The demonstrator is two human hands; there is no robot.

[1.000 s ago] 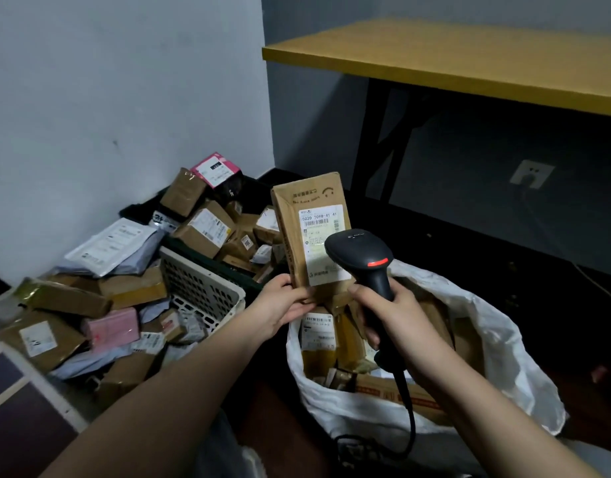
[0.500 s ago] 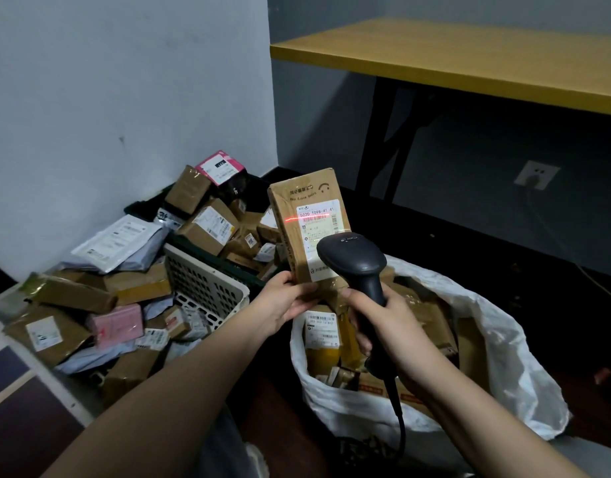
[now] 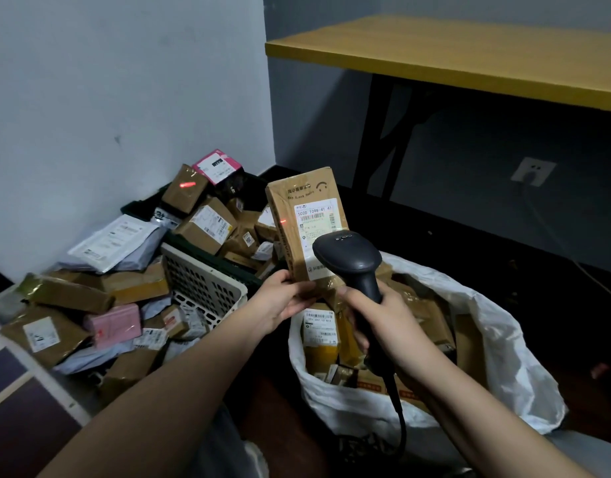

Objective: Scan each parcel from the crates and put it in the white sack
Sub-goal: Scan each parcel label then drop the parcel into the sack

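The person is showing two bare forearms, uncovered from the near edge up to the wrists; the left forearm (image 3: 166, 401) is appearing broad at the near left and narrowing toward the left hand (image 3: 280, 305); the right forearm (image 3: 462, 398) is appearing slimmer at the near right and narrowing toward the right hand (image 3: 383, 322); both hands are showing bare; grey-blue cloth is covering the legs; one fold of cloth (image 3: 225, 443) is showing near centre, between the forearms; another patch of cloth (image 3: 604, 457) is showing in the near right corner; a pale rounded shape (image 3: 257, 458) is sitting just right of the fold, too dim to name.
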